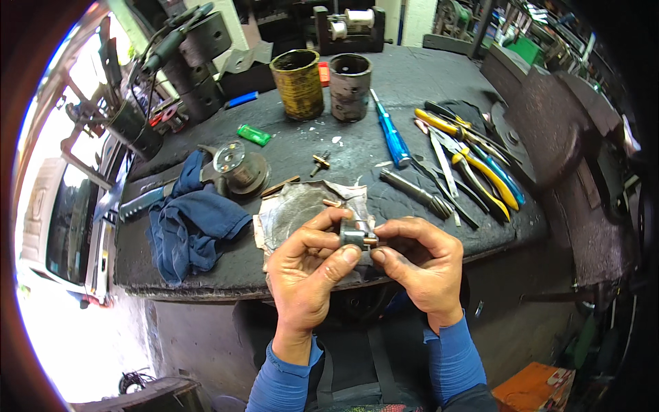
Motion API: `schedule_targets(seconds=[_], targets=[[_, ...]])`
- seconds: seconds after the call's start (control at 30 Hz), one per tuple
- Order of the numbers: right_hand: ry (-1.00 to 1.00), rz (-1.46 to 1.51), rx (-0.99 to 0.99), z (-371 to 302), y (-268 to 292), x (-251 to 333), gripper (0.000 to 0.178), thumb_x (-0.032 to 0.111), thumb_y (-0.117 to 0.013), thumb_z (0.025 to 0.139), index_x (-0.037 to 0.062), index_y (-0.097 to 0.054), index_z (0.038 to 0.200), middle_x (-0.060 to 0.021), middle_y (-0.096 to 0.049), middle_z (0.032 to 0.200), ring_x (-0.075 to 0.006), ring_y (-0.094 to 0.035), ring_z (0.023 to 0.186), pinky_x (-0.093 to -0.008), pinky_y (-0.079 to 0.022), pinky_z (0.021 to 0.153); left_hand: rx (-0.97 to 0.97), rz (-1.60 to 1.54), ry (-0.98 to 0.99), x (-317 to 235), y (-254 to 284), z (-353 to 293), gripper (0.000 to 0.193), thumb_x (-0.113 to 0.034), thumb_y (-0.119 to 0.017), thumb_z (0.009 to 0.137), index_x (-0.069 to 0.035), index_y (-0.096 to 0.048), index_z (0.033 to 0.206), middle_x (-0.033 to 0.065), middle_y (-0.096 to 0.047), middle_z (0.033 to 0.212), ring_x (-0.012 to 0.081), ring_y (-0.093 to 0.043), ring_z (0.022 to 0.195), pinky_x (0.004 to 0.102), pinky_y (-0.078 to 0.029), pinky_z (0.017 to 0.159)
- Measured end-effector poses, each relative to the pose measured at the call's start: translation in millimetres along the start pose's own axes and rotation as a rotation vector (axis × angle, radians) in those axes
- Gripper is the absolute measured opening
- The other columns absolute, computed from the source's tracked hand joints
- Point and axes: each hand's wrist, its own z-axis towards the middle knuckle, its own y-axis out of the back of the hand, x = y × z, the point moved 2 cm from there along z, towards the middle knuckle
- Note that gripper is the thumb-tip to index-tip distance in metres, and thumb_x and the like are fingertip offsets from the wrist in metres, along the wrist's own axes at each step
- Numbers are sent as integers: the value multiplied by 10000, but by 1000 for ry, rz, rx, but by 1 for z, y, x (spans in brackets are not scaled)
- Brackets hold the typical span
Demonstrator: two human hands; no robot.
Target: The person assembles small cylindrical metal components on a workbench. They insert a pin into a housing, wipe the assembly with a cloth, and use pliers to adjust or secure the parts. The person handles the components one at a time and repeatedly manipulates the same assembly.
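Just over the bench's front edge, my left hand [309, 275] pinches a small dark round part [353, 235] between thumb and fingers. A short brass-coloured pin [370, 241] sticks out of its right side. My right hand [427, 264] is closed at that same end, thumb and forefinger pressed around a small piece there, partly hidden by the fingertips. Beneath and behind my hands lies a stained whitish cloth [292, 213] with a small brass-coloured piece [332, 203] on it. Farther back stands a small brass fitting [320, 163].
Pliers [489, 180], a blue screwdriver [392, 137] and a fluted metal cutter [417, 194] lie to the right. Two cans [299, 89] stand at the back. Leftward are a blue rag [192, 230], a round metal base with a clear cup [244, 170] and a green lighter [254, 134].
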Motion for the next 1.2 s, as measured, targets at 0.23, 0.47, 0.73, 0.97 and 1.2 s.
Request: schedule_targets(seconds=[0.23,0.47,0.73,0.97,1.2], targets=[[-8,3,25,0,5,-4,292,-96,-758,881,-39,-728,1166,-76,-728,1075,-112,-703,977,-258,-583,850,23,-33,-30,0,-1,2,174,85,-760,878,38,-639,994,288,-625,1362,290,-696,1152,418,-543,1041],[-92,26,25,0,5,0,301,-91,-783,875,-59,-722,1168,-101,-735,1089,-149,-721,1018,-282,-594,882,10,-33,-37,0,-2,2,175,57,-766,875,34,-640,995,300,-620,1361,299,-699,1147,413,-552,1034],[-43,-10,29,1,7,-1,291,-57,-803,876,-53,-728,1157,-105,-746,1106,-149,-725,1010,-283,-600,885,13,-45,-8,-2,0,4,180,41,-777,874,30,-645,997,319,-611,1362,321,-708,1135,438,-557,1042],[16,-72,18,2,8,-2,289,-20,-832,858,-38,-747,1134,-114,-763,1073,-151,-730,999,-295,-609,870,27,-22,-6,-2,2,5,197,-4,-799,879,15,-649,1006,328,-609,1360,351,-707,1145,462,-546,1057],[54,-72,10,3,8,-3,282,9,-844,856,-38,-753,1119,-120,-767,1052,-151,-736,950,-292,-607,845,39,-4,-6,-2,3,5,199,-8,-800,879,3,-650,1009,331,-608,1361,361,-699,1156,473,-541,1062]])
